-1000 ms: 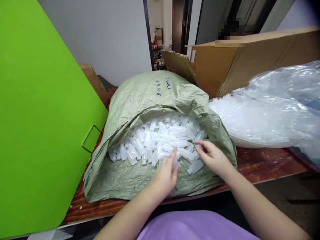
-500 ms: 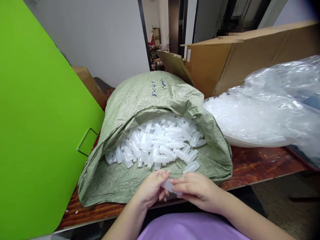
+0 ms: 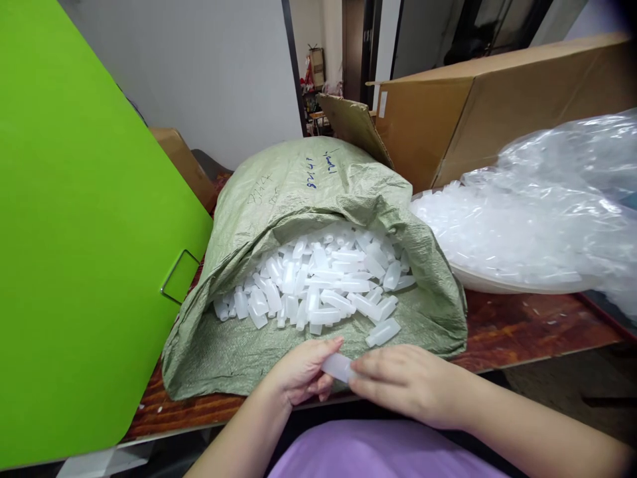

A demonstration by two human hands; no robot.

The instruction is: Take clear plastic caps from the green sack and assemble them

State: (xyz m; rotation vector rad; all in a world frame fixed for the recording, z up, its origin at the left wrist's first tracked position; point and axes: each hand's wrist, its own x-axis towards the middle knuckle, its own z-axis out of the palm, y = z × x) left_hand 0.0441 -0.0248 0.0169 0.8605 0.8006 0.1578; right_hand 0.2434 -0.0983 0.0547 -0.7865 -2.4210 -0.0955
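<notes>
Head view. The left hand (image 3: 298,373) and the right hand (image 3: 398,382) meet at the near edge of the dark reddish-brown wooden tabletop (image 3: 522,328), above the person's lilac garment (image 3: 378,451). Between them lies one small translucent white plastic bottle (image 3: 337,366), held roughly level: the fingers (image 3: 326,348) of the left hand curl around its left end, and the fingers of the right hand pinch its right end. Both hands thus grasp the same bottle, just in front of the open mouth of the green woven plastic sack (image 3: 298,199).

The sack lies on its side on the tabletop, its mouth turned toward the person, and a heap of like white bottles (image 3: 318,282) spills from it onto the sack's lower lip. One bottle (image 3: 383,332) lies apart from the heap, nearest the hands. Blue handwriting marks the sack's top.

To the left, a large bright green panel (image 3: 84,232) with a wire handle (image 3: 175,279) leans close beside the sack. To the right, a clear plastic bag (image 3: 547,199) filled with pale pieces rests on a white tray (image 3: 497,284), touching the sack's side. Behind stands an open brown cardboard box (image 3: 488,113); beyond it, a doorway (image 3: 323,66).
</notes>
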